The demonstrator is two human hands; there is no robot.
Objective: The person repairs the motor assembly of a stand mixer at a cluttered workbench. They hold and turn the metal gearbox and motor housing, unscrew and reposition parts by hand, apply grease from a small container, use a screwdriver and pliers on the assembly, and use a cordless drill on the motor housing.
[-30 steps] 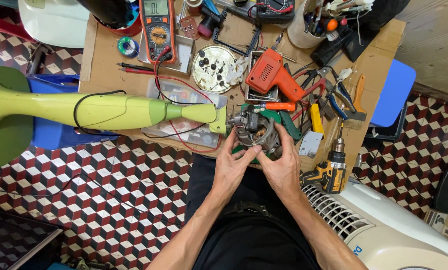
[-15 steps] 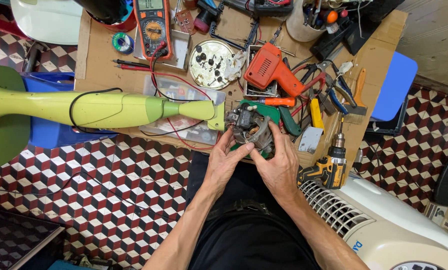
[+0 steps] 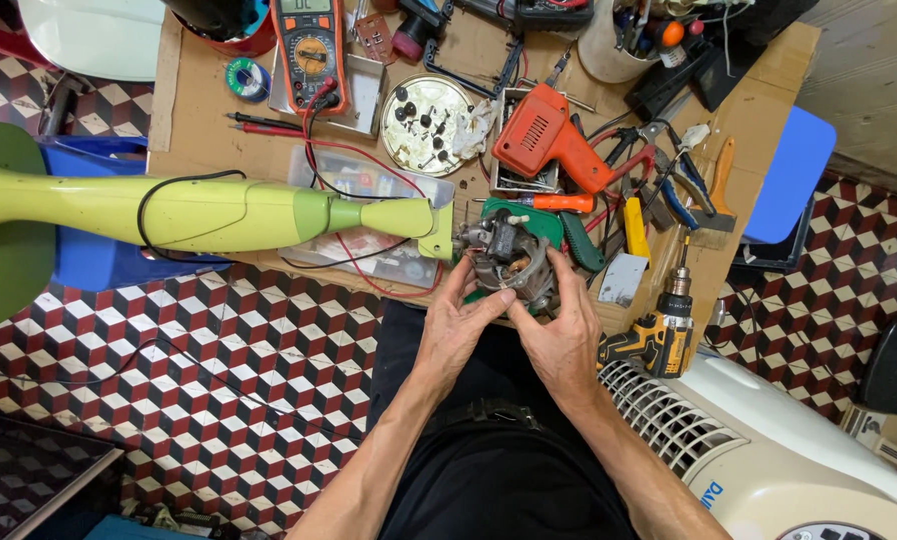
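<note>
At the left, a long green housing (image 3: 199,212) lies across the desk (image 3: 209,130), its narrow end just beside the small motor (image 3: 507,262) at the desk's near edge. The left hand (image 3: 456,330) cups the motor from below and to the left, fingers curled up against its frame in a loose, half-closed grip; the right hand (image 3: 561,335) closes on the other side, thumb and fingers wrapped round the metal core. To handle it well, I judge both hands should bear on the solid frame and keep off the copper windings and thin leads, with the motor kept low over the desk in case it slips. Right of the hands lie a green-handled tool (image 3: 577,243), an orange soldering gun (image 3: 554,140) and a yellow drill (image 3: 659,335). The motor's underside is hidden by the palms; whether wires join it to the housing cannot be told, and the small parts in the round dish (image 3: 431,112) are too small to name.
</note>
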